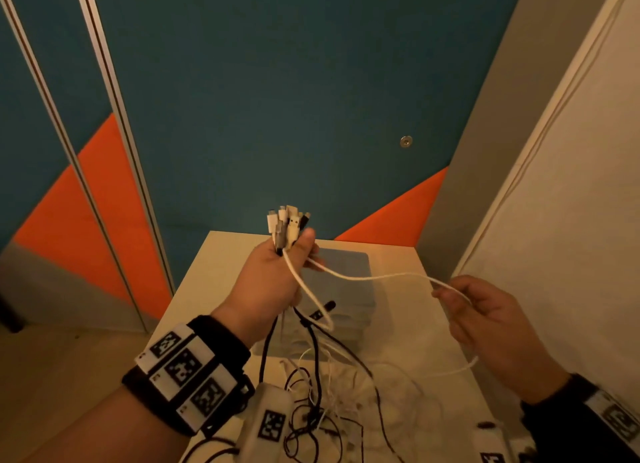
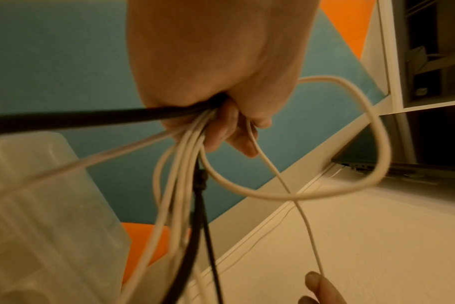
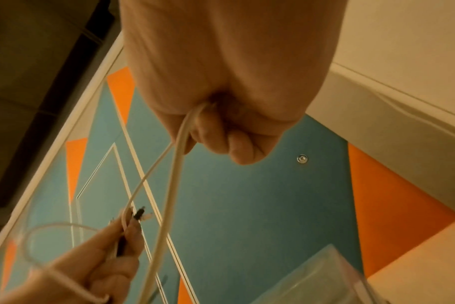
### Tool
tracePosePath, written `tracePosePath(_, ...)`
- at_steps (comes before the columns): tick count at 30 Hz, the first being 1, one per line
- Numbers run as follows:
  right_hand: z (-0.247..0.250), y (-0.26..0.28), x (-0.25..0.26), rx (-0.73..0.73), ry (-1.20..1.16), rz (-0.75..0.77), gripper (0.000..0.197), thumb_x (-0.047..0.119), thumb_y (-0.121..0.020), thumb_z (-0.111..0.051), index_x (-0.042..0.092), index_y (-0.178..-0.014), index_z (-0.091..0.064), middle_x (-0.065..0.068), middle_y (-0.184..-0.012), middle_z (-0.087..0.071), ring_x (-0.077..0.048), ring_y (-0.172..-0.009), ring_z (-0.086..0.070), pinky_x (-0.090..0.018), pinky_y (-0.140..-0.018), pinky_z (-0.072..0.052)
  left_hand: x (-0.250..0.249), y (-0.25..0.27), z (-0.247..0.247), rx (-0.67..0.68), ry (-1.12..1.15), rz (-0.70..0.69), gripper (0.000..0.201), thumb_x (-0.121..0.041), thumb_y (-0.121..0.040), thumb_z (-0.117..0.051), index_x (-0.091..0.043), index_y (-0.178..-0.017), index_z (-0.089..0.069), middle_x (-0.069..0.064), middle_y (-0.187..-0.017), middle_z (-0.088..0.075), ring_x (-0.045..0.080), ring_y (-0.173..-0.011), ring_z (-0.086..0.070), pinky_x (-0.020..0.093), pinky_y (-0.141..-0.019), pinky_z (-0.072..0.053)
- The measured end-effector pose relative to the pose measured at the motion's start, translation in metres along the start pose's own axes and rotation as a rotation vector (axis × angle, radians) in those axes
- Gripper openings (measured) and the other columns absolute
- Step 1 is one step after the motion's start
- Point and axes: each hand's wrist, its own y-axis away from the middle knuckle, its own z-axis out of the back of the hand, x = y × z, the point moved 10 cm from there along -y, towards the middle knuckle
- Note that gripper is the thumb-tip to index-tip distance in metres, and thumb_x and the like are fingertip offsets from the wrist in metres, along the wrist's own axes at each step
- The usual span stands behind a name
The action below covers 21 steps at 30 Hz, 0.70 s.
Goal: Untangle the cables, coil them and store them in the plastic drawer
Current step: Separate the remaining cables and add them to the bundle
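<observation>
Left hand [image 1: 273, 272] grips cables [image 1: 289, 225]; tangle [image 1: 322, 400] below unreadable.

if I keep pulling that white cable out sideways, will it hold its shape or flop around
Probably flop: the white cable sags between the left hand and right hand. It likely snags too, since the tangle trails on the table. Looks light.

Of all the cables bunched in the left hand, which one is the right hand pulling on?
The thin white cable stretched sideways from the left hand to the right hand; the other white and black cables just hang down to the table.
</observation>
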Motion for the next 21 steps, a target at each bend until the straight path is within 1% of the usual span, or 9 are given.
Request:
tracePosePath(3,-0.007,0.006,0.004,0.021,-0.046,-0.01,0.034,0.054,-0.082,-0.057,0.022,-0.084,-0.067,-0.002,-0.046,-0.045,-0.027,-0.045,-0.051,-0.028,-0.05,-0.043,0.006,0.0,-0.008,0.043,-0.057,-0.006,0.04,-0.05,-0.093,-0.06,-0.016,-0.075,-0.069,0.019,-0.068,-0.063,0.011,-0.042,-0.035,0.028,-0.049,-0.03)
tracePosePath(4,-0.013,0.007,0.005,0.043,-0.065,-0.002,0.028,0.046,-0.086,-0.051,0.023,-0.084,-0.067,-0.001,-0.047,-0.043,-0.028,-0.045,-0.053,-0.031,-0.052,-0.045,0.008,0.002,-0.016,0.08,-0.083,-0.009,0.04,-0.05,-0.093,-0.06,-0.017,-0.074,-0.071,0.015,-0.062,-0.061,0.01,-0.043,-0.036,0.028,-0.049,-0.03)
tracePosePath(6,-0.026,0.005,0.007,0.074,-0.082,-0.002,0.026,0.035,-0.092,-0.043,0.023,-0.085,-0.066,-0.006,-0.049,-0.038,-0.024,-0.039,-0.045,-0.035,-0.051,-0.044,0.013,0.009,-0.035,0.182,-0.189,-0.007,0.039,-0.041,-0.097,-0.056,-0.01,-0.083,-0.073,-0.01,-0.048,-0.052,0.001,-0.042,-0.04,0.02,-0.049,-0.033)
tracePosePath(8,-0.034,0.001,0.012,0.059,-0.146,-0.005,0.028,0.032,-0.097,-0.04,0.02,-0.085,-0.063,-0.011,-0.053,-0.031,-0.018,-0.04,-0.032,-0.032,-0.047,-0.036,0.017,0.018,-0.057,0.313,-0.342,-0.02,0.033,-0.037,-0.097,-0.057,-0.01,-0.088,-0.073,-0.011,-0.056,-0.061,-0.005,-0.046,-0.046,0.014,-0.05,-0.038)
tracePosePath(12,-0.05,-0.011,0.039,0.056,-0.268,0.079,0.025,0.036,-0.096,-0.042,0.019,-0.086,-0.058,-0.003,-0.059,-0.027,-0.02,-0.048,-0.022,-0.034,-0.046,-0.024,0.035,0.037,-0.091,0.536,-0.506,-0.012,0.018,-0.035,-0.09,-0.07,-0.017,-0.095,-0.07,0.005,-0.089,-0.071,0.011,-0.076,-0.064,0.03,-0.076,-0.052)
tracePosePath(15,-0.066,-0.016,0.058,0.102,-0.303,0.149,0.023,0.033,-0.097,-0.04,0.024,-0.084,-0.058,0.0,-0.058,-0.026,-0.025,-0.05,-0.016,-0.039,-0.048,-0.018,0.052,0.048,-0.102,0.612,-0.487,0.06,0.017,-0.041,-0.082,-0.075,-0.026,-0.083,-0.067,-0.004,-0.08,-0.067,0.018,-0.076,-0.064,0.044,-0.084,-0.054)
tracePosePath(17,-0.072,-0.017,0.065,0.115,-0.273,0.177,0.022,0.031,-0.098,-0.039,0.027,-0.085,-0.058,-0.001,-0.058,-0.027,-0.025,-0.05,-0.018,-0.04,-0.049,-0.018,0.054,0.051,-0.104,0.632,-0.481,0.056,0.022,-0.038,-0.084,-0.074,-0.017,-0.08,-0.066,-0.001,-0.076,-0.064,0.017,-0.073,-0.06,0.046,-0.082,-0.052)
tracePosePath(19,-0.074,-0.017,0.07,0.116,-0.2,0.22,0.013,0.035,-0.097,-0.045,0.03,-0.09,-0.056,-0.007,-0.06,-0.031,-0.028,-0.051,-0.025,-0.042,-0.05,-0.024,0.052,0.046,-0.101,0.604,-0.49,0.038,0.024,-0.032,-0.086,-0.073,-0.009,-0.087,-0.07,0.011,-0.085,-0.072,0.028,-0.079,-0.067,0.047,-0.085,-0.052)
tracePosePath(21,-0.07,-0.017,0.065,0.09,-0.126,0.242,0.009,0.03,-0.092,-0.052,0.034,-0.101,-0.053,-0.007,-0.071,-0.046,-0.025,-0.062,-0.047,-0.029,-0.056,-0.042,0.041,0.041,-0.095,0.554,-0.466,-0.013,0.019,-0.028,-0.088,-0.072,-0.009,-0.088,-0.072,0.009,-0.086,-0.074,0.024,-0.08,-0.068,0.039,-0.082,-0.053)
